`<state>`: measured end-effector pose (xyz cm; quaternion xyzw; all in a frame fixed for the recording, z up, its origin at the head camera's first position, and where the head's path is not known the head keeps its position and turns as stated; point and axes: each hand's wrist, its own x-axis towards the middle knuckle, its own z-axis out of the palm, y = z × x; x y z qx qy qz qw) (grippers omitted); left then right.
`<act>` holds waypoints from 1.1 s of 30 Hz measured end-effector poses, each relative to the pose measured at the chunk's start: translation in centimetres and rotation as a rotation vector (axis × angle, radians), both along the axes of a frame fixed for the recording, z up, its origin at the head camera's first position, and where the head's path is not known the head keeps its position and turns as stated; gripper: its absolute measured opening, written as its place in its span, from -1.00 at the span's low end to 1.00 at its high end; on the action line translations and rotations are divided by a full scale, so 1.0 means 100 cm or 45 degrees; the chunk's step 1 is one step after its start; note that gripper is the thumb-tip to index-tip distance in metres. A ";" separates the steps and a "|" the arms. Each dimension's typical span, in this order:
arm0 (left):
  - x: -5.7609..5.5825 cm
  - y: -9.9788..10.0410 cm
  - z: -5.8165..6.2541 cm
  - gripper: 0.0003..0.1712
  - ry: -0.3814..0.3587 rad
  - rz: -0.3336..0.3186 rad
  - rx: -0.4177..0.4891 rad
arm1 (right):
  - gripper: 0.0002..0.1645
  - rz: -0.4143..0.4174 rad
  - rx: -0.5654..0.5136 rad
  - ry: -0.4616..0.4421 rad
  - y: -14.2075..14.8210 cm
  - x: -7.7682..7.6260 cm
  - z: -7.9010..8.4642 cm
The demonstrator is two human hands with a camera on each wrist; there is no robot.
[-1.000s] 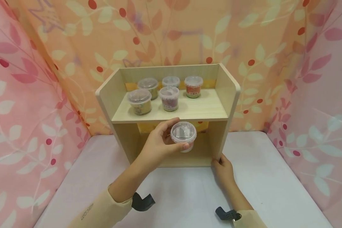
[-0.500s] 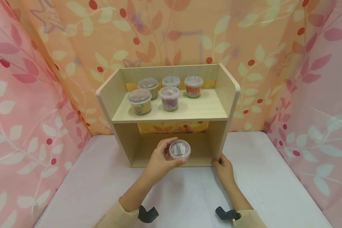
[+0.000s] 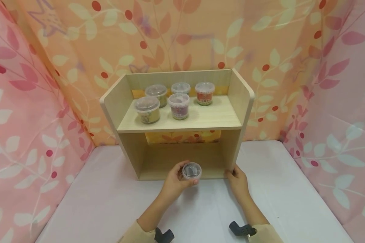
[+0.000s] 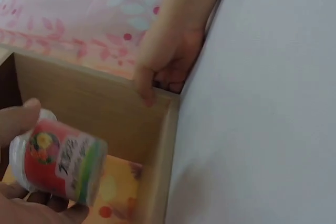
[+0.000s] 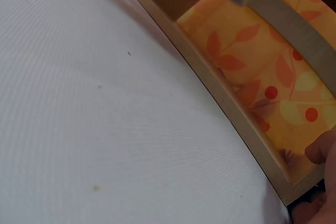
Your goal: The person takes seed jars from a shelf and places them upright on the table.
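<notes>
My left hand [image 3: 174, 182] grips a small clear-lidded plastic tub [image 3: 192, 171] between thumb and fingers, in front of the lower compartment of a pale wooden shelf [image 3: 216, 116]. In the left wrist view the tub [image 4: 65, 161] lies tilted in the grasp, and its red label with a flower picture shows. My right hand [image 3: 238, 182] holds the bottom front corner of the shelf's right side panel. The right wrist view has that hand [image 5: 324, 177] at its edge, thumb inside the panel and fingers outside.
On the upper board stand several lidded tubs: a yellowish one [image 3: 149, 114] front left, a purple one [image 3: 180, 110] beside it, and a red one [image 3: 204, 97] at the back right. White cloth [image 3: 88, 202] covers the table. Patterned curtains [image 3: 170, 40] enclose the back and sides.
My left hand has lowered the tub from just below the upper board's front edge to the bottom front of the lower compartment. My right hand stays on the side panel.
</notes>
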<state>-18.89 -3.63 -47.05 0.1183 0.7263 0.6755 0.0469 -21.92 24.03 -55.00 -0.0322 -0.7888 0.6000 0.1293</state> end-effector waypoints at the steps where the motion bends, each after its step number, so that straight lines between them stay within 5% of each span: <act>1: 0.000 0.001 -0.003 0.00 -0.012 0.006 0.005 | -0.50 0.006 -0.001 0.007 0.000 0.000 0.000; 14: -0.009 0.006 -0.033 -0.02 -0.083 -0.016 -0.079 | -0.49 0.027 -0.006 -0.027 -0.003 -0.001 0.000; 25: -0.014 0.009 -0.050 -0.04 -0.040 -0.038 -0.140 | -0.38 0.072 -0.064 -0.057 0.000 0.000 0.000; 33: -0.014 0.013 -0.053 -0.02 -0.015 -0.034 -0.236 | -0.42 0.080 -0.064 -0.085 -0.005 0.014 0.029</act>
